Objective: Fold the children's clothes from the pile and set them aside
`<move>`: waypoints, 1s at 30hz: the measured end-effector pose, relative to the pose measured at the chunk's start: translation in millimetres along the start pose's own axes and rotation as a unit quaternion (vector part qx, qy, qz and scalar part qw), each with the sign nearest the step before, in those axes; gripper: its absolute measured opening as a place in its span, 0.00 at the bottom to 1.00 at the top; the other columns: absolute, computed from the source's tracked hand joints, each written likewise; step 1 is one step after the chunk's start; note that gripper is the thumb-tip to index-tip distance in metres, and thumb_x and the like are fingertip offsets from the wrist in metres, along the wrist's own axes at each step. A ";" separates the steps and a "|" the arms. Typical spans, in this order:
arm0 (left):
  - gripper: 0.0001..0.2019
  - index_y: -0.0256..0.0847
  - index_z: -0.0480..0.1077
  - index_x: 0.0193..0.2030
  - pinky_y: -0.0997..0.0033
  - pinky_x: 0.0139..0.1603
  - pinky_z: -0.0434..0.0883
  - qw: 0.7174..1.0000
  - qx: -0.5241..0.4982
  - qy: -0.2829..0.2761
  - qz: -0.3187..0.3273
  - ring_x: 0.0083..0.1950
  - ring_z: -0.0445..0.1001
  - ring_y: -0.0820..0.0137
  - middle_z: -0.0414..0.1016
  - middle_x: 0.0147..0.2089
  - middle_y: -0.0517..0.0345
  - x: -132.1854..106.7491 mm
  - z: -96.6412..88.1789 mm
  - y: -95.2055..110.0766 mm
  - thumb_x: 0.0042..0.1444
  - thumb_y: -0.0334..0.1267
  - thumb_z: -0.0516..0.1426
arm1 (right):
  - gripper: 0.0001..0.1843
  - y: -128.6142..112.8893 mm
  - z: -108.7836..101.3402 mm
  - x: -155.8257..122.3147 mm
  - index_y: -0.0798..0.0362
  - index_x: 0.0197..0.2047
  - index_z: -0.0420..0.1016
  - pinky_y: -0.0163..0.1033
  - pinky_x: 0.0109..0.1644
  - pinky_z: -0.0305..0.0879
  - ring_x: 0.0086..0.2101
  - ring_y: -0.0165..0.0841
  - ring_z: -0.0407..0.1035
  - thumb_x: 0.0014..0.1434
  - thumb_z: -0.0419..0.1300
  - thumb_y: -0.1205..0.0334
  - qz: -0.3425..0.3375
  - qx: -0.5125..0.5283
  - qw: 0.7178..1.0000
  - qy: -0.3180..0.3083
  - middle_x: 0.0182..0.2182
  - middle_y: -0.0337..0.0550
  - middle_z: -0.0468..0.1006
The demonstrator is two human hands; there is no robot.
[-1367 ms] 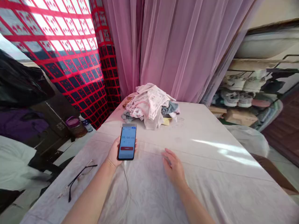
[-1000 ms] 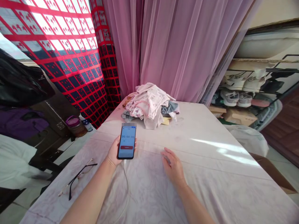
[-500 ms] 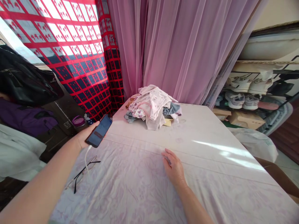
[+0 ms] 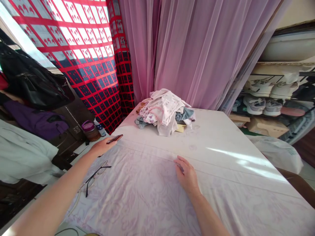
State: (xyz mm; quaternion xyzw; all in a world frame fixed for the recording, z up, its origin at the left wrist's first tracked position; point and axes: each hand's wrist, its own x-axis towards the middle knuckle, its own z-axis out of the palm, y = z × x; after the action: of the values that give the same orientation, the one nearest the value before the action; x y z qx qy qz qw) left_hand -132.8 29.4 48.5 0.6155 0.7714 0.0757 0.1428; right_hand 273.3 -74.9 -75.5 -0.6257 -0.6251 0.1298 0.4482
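Observation:
My left hand [image 4: 102, 146] is closed on a smartphone [image 4: 115, 139], whose screen is turned away from me and seen nearly edge-on. A pair of eyeglasses [image 4: 93, 177] lies on the floral sheet [image 4: 137, 190] below that hand, with a pale cable [image 4: 74, 204] beside it. On the sheet in the middle rests my right hand [image 4: 187, 173], fingers loosely curled and apart, holding nothing. Beyond both hands, a heap of small clothes [image 4: 164, 109] in white, pink and grey-blue sits near the far edge.
Purple curtains [image 4: 197, 52] hang behind the heap, a red and navy checked curtain [image 4: 95, 75] at left. A purple-lidded jar [image 4: 91, 131] and a white-and-blue bottle [image 4: 99, 127] stand past my left hand. Shoes [image 4: 263, 105] fill a rack at right; a plastic bag [image 4: 278, 152] sits below.
My left hand has turned the smartphone so its screen no longer faces me, and lowered it slightly. The whole view has shifted a little; the right hand stays on the sheet.

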 end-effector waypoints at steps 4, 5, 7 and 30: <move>0.30 0.47 0.67 0.60 0.57 0.48 0.70 0.996 0.093 0.007 -0.012 0.51 0.76 0.51 0.77 0.51 0.46 -11.8 18.7 14.8 0.57 0.60 0.47 | 0.13 -0.2 -0.6 -0.1 0.48 0.40 0.82 0.43 0.44 0.73 0.47 0.42 0.74 0.56 0.56 0.62 0.004 0.016 1.000 -0.003 0.50 0.48 0.79; 0.30 0.45 0.67 0.60 0.56 0.49 0.69 0.994 0.108 0.018 -0.017 0.52 0.75 0.50 0.76 0.52 0.44 -15.1 22.7 18.1 0.57 0.60 0.46 | 0.13 -0.5 -0.7 -0.2 0.48 0.40 0.82 0.43 0.44 0.73 0.47 0.43 0.74 0.56 0.56 0.62 0.004 0.017 1.000 -0.003 0.50 0.48 0.79; 0.32 0.42 0.66 0.61 0.55 0.51 0.69 0.991 0.128 0.041 -0.019 0.54 0.73 0.48 0.74 0.53 0.40 -20.6 30.1 23.2 0.58 0.59 0.45 | 0.14 -1.3 -0.8 -0.4 0.48 0.40 0.82 0.44 0.44 0.73 0.47 0.43 0.74 0.56 0.56 0.62 0.001 0.017 1.000 0.000 0.50 0.48 0.79; 0.27 0.43 0.64 0.65 0.43 0.68 0.51 0.978 0.152 0.137 0.050 0.69 0.57 0.50 0.56 0.71 0.41 -28.0 54.2 56.1 0.62 0.50 0.46 | 0.14 -10.0 -1.0 -1.1 0.47 0.39 0.82 0.48 0.56 0.67 0.48 0.42 0.75 0.54 0.56 0.65 -0.023 -0.009 1.000 0.019 0.48 0.46 0.81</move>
State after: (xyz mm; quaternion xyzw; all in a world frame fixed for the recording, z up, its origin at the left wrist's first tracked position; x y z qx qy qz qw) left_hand -58.1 11.9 17.1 0.6518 0.7542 0.0483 -0.0634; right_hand 267.2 -78.1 -68.2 -0.6172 -0.6321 0.1020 0.4573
